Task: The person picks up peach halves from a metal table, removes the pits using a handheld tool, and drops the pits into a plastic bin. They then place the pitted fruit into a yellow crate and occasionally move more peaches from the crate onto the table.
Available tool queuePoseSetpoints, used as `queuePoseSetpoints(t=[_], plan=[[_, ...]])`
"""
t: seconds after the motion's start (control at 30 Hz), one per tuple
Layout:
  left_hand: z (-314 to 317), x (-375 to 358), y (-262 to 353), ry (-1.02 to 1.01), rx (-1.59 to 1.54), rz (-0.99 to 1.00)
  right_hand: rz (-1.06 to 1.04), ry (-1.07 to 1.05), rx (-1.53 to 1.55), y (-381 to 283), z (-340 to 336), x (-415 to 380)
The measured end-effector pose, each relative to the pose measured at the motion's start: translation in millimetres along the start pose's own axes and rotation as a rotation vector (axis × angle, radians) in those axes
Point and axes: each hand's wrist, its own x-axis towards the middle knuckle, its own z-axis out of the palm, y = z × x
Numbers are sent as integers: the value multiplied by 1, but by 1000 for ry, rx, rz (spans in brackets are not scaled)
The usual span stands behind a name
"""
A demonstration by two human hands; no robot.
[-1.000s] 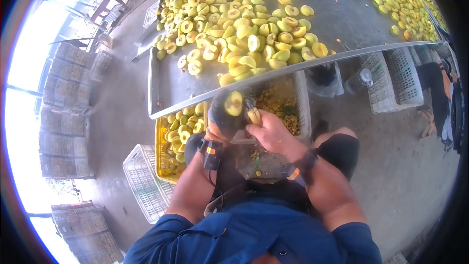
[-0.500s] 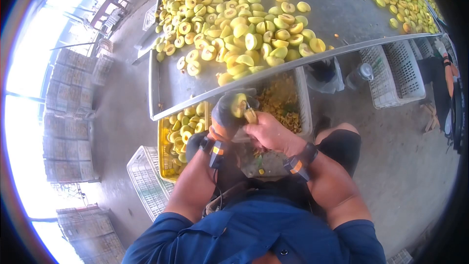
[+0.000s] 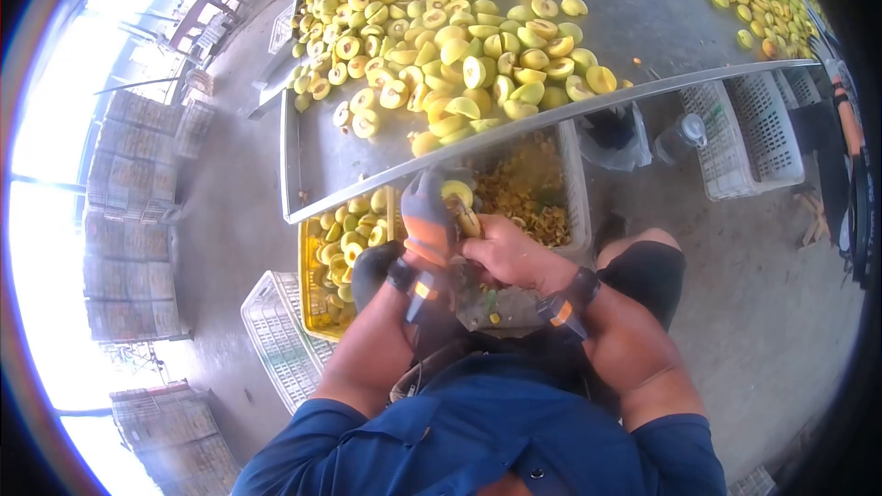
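My left hand [image 3: 425, 220], in a grey and orange glove, is closed around a yellow-green fruit half [image 3: 457, 191]. Bare and curled, my right hand [image 3: 513, 253] grips a small tool with a tan handle [image 3: 469, 223]. The tool's far end meets the fruit, and its working tip is hidden. Both hands are close together below the metal table's front edge. Under them to the right sits a pale crate [image 3: 577, 211] of yellowish-brown scraps. A yellow crate [image 3: 317, 323] holding cored-looking fruit halves stands to the left.
Many fruit halves [image 3: 459, 46] are heaped on the metal table [image 3: 606, 32], with another pile [image 3: 763, 9] at far right. White crates [image 3: 749, 133], a clear jug [image 3: 680, 138] and a plastic bag [image 3: 625, 147] are beneath it. Stacked crates [image 3: 133, 239] line the left.
My left hand has turned, so the glove's back shows more and the fruit's cut face shows less. The right hand stays close with the tool, its handle now angled more upright.
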Motion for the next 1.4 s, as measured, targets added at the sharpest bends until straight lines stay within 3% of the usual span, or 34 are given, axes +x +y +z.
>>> queuePoseSetpoints(t=[0.03,0.07,0.13,0.2,0.27,0.33,0.4,0.5,0.6,0.63,0.67,0.7,0.73,0.77,0.83,0.93,1.03,1.1,1.2,1.3,1.4], plan=[[-3,0,4,-3,-66,47,79,-37,102,3,-2,1],[-5,1,6,-8,-134,95,-125,51,-71,10,1,6],[14,-3,-11,-23,-303,-40,-528,233,-423,24,9,12],[15,-1,-7,-36,-343,-48,-370,143,-276,10,8,2],[10,3,0,-55,-258,81,-204,73,-72,8,4,-2],[20,3,-8,-98,-553,-77,-27,8,180,16,-2,2],[9,5,9,-166,-591,-35,35,-82,190,1,3,-11],[2,19,-1,-244,-302,381,58,-144,240,-6,3,-19],[-4,19,-28,-33,-46,319,48,-118,260,-8,-3,-22],[-13,14,-35,-17,-106,39,48,-99,260,-8,-5,-23],[-30,12,-38,132,255,199,48,-40,189,-7,-7,-21],[-39,10,-84,160,203,103,45,23,121,-4,-11,-18],[-57,8,-91,188,-164,-150,45,87,56,2,-15,-14],[-76,6,-98,311,-542,-383,73,279,-48,17,-23,-2],[-109,-5,-160,394,-332,-430,108,251,123,14,-22,0],[-146,-16,-144,290,289,-656,88,245,229,6,-16,1],[-137,-10,-173,357,488,-443,37,286,260,10,-16,5],[-111,12,-183,351,250,-285,-3,298,244,18,-19,14],[-72,55,-112,14,196,-183,-21,370,145,24,-19,22],[-29,96,-83,-254,247,-172,-55,363,96,16,-12,21],[-9,125,-66,-434,426,-284,-54,391,42,11,-11,24]])
